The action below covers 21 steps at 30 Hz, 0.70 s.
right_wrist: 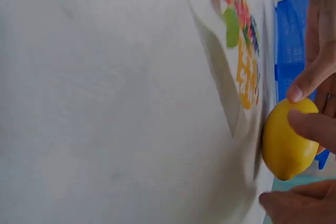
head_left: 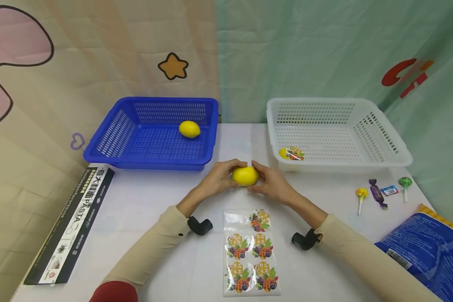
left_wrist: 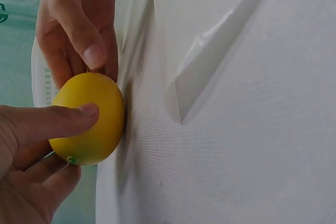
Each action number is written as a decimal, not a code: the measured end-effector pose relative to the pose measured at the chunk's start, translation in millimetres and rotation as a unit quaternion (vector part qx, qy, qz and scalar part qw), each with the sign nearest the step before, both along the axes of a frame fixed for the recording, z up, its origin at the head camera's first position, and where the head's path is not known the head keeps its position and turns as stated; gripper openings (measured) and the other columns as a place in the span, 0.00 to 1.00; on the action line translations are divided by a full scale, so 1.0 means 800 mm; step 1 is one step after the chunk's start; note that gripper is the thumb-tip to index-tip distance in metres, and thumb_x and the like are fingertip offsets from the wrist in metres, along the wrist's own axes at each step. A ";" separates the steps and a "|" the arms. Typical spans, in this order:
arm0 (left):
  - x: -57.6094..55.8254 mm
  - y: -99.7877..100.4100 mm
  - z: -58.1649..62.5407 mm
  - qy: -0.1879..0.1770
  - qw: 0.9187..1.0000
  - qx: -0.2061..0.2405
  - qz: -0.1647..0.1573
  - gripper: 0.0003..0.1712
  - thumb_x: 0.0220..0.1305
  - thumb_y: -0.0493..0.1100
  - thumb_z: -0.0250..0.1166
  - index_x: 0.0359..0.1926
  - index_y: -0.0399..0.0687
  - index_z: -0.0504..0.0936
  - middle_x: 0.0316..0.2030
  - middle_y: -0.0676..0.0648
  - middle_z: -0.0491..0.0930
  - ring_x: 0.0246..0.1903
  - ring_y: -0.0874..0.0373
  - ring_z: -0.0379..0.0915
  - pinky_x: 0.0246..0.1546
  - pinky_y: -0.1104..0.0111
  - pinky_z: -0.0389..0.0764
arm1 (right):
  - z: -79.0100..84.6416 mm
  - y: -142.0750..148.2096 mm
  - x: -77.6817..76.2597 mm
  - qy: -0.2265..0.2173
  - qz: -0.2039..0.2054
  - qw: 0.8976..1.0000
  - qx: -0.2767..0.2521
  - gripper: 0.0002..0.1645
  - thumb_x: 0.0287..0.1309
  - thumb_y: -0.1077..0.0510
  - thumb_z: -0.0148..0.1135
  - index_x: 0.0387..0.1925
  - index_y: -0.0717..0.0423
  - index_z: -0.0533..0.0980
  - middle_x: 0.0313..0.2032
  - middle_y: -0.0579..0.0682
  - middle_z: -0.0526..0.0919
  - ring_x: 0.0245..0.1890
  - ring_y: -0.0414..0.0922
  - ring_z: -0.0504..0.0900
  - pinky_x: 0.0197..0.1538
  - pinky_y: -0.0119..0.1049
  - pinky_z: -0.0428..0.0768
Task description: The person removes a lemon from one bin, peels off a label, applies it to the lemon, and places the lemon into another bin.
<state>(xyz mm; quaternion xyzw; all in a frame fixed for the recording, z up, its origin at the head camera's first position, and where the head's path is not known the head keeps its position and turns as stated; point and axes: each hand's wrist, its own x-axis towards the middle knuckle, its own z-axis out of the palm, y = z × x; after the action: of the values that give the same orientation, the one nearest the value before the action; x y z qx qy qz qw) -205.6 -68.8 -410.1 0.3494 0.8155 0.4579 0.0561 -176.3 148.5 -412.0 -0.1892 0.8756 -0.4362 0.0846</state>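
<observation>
A yellow lemon (head_left: 245, 176) is between the two hands, low over the table, with a small green stem spot at one end. My left hand (head_left: 222, 176) grips it, the thumb (left_wrist: 73, 120) laid across its side and the fingers behind. From the opposite side my right hand (head_left: 274, 184) holds the other end with thumb and fingertips bent around it. Nearer to me lies a clear sheet of fruit-print stickers (head_left: 246, 251), bare at its upper left spot. In the right wrist view the lemon (right_wrist: 286, 148) is partly covered by fingers.
A blue basket (head_left: 151, 161) at the back left contains another lemon (head_left: 189, 129). At the back right, a white basket (head_left: 343, 162) contains a lemon bearing a fruit sticker (head_left: 295, 153). Wrapped candies (head_left: 378, 193) and lollipops lie right, beside a blue bag (head_left: 426, 247). A pasta box (head_left: 69, 226) lies left.
</observation>
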 end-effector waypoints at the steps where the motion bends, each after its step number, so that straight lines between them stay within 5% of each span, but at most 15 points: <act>1: 0.000 0.000 0.000 0.001 1.000 -0.001 -0.002 0.31 0.51 0.24 0.72 0.58 0.32 0.76 0.58 0.38 0.78 0.61 0.48 0.72 0.64 0.66 0.69 | 0.003 0.001 0.007 -0.001 -0.015 1.000 0.020 0.48 0.58 0.61 0.70 0.71 0.72 0.55 0.70 0.67 0.60 0.68 0.60 0.65 0.66 0.50 0.69; 6: -0.001 -0.001 0.002 0.018 1.000 -0.019 0.002 0.33 0.49 0.27 0.75 0.58 0.34 0.77 0.57 0.40 0.78 0.62 0.47 0.71 0.66 0.63 0.67 | 0.015 0.010 0.055 -0.011 -0.074 0.994 0.081 0.48 0.58 0.55 0.68 0.71 0.72 0.55 0.67 0.71 0.64 0.62 0.66 0.70 0.62 0.58 0.71; 10: 0.000 -0.002 0.008 0.032 0.999 -0.029 0.019 0.33 0.48 0.32 0.78 0.57 0.35 0.78 0.57 0.42 0.80 0.62 0.48 0.70 0.67 0.59 0.65 | 0.011 0.013 0.083 0.015 -0.035 0.992 0.117 0.47 0.51 0.51 0.75 0.66 0.69 0.65 0.63 0.65 0.71 0.58 0.61 0.75 0.59 0.55 0.75; 15: 0.007 -0.002 0.014 0.019 0.998 -0.051 0.021 0.34 0.51 0.37 0.77 0.60 0.39 0.78 0.59 0.45 0.78 0.64 0.50 0.68 0.68 0.58 0.64 | -0.004 0.012 0.098 0.069 0.025 0.984 0.162 0.42 0.41 0.49 0.81 0.57 0.64 0.76 0.56 0.57 0.73 0.56 0.54 0.71 0.60 0.51 0.74; 21: 0.018 -0.003 0.025 0.016 0.999 -0.048 0.005 0.30 0.58 0.40 0.73 0.62 0.41 0.76 0.61 0.45 0.77 0.65 0.51 0.66 0.69 0.60 0.62 | -0.008 0.013 0.098 0.067 0.025 0.988 0.138 0.26 0.42 0.54 0.81 0.42 0.57 0.78 0.44 0.47 0.77 0.45 0.45 0.75 0.51 0.43 0.79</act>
<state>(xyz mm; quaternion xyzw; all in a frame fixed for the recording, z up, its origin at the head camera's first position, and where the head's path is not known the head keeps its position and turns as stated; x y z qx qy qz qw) -191.3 -71.4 -390.1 0.3490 0.8392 0.4131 0.0575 -97.6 158.6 -418.3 -0.2268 0.9260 -0.2954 0.0616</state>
